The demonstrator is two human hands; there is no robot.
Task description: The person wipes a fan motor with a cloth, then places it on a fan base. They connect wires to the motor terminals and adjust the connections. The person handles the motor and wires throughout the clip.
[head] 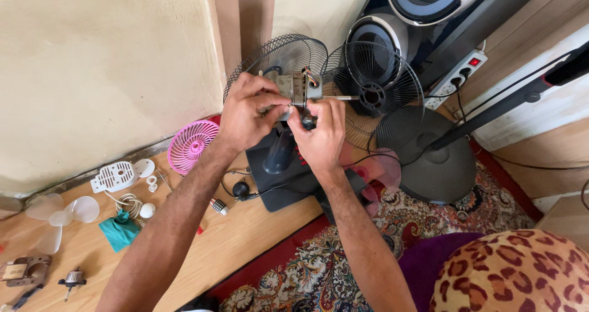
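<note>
A bare metal fan motor (300,86) with coloured wires and a steel shaft pointing right sits on top of a dark grey fan stand (279,155). My left hand (248,109) grips the motor's left side with fingers curled over it. My right hand (319,134) pinches the motor's lower front from below. Behind the motor lean two black wire fan guards (368,85).
A pink fan grille (191,145), white plastic cover (113,177), clear fan blade (58,217), teal cloth (119,231), cable coil and small parts lie on the wooden floor at left. A round black base (438,158), power strip (457,76), speakers and patterned rug are to the right.
</note>
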